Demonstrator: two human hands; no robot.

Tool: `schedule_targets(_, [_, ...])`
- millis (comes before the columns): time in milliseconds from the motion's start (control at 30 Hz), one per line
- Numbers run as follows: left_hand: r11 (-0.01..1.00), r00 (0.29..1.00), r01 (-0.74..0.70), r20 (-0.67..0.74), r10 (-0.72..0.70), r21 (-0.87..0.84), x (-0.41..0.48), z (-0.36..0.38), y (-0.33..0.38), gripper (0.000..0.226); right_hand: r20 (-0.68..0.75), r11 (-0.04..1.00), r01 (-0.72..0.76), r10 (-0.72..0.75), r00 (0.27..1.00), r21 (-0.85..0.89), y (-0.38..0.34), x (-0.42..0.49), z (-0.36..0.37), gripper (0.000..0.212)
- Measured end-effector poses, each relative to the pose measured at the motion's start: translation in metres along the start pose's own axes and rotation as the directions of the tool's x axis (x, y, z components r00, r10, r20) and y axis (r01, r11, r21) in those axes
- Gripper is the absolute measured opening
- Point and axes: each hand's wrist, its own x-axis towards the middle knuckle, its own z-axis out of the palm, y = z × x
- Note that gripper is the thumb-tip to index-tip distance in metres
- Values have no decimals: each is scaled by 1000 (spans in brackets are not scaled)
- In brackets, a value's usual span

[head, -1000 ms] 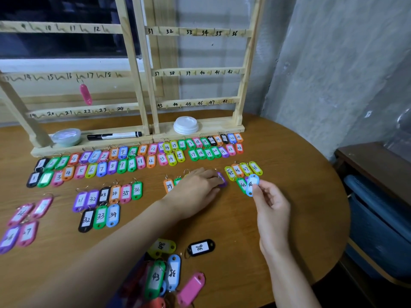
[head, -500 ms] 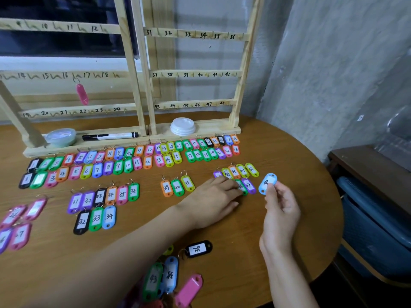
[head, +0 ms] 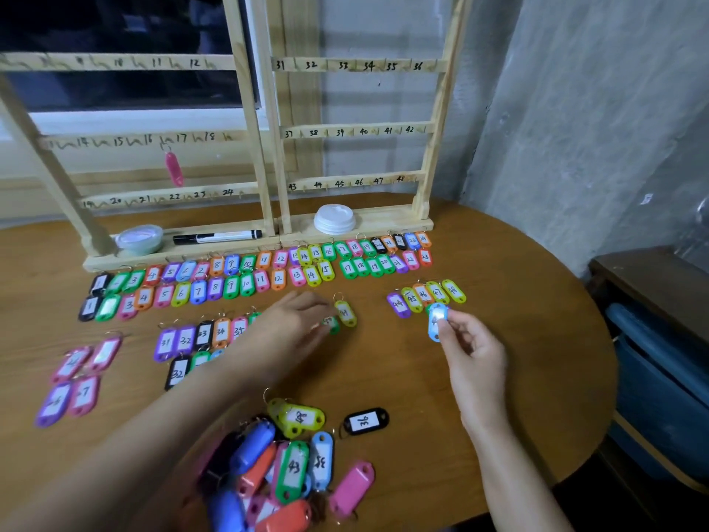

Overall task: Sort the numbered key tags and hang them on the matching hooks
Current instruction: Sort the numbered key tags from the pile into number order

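Many coloured numbered key tags lie in sorted rows on the round wooden table (head: 518,378). My right hand (head: 474,349) pinches a light blue tag (head: 436,321) just below the row of tags 44 to 48 (head: 426,295). Further left, my left hand (head: 293,326) lies flat with its fingertips on a green tag (head: 332,324), beside the yellow tag 41 (head: 346,312). The wooden hook rack (head: 360,130) stands at the back with numbers on its rails. One pink tag (head: 173,168) hangs near hook 17. An unsorted pile of tags (head: 284,466) sits close to me, with black tag 36 (head: 366,420) beside it.
A black marker (head: 216,236), a small bowl (head: 139,238) and a stack of white lids (head: 334,218) rest on the rack's base. A grey concrete wall rises at the right. Past the table's right edge stands a blue container (head: 660,385).
My left hand slid left, from the 44 to 48 group over to the green and yellow tags. My right hand kept the light blue tag and moved back toward that group.
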Motion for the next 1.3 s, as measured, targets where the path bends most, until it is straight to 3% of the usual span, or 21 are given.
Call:
schedule_targets(133, [998,997,68,25,-67,-15,-24,3,-7,50,15,1000,8,-8,1000,-5,-3,-1,1,23])
schedule_targets(333, [996,995,84,47,-83,-29,-26,3,1,57,22,1000,-3,4,1000,-25,-1,-1,0,19])
schedule_targets(667, [997,995,70,73,-67,-41,-17,9,7,47,21,998,0,1,1000,-57,0,0,0,14])
schedule_targets(867, [995,996,61,71,-56,-73,-13,11,10,52,50,999,-5,7,999,-42,-3,-1,0,20])
schedule_targets(1000, [992,997,72,-5,-73,-105,-18,4,8,34,79,999,7,-4,997,-45,-6,-1,-1,27])
schedule_targets(1300, [954,978,152,-102,-183,-259,-79,-24,7,19,144,995,24,-10,990,-93,-12,-8,1,21])
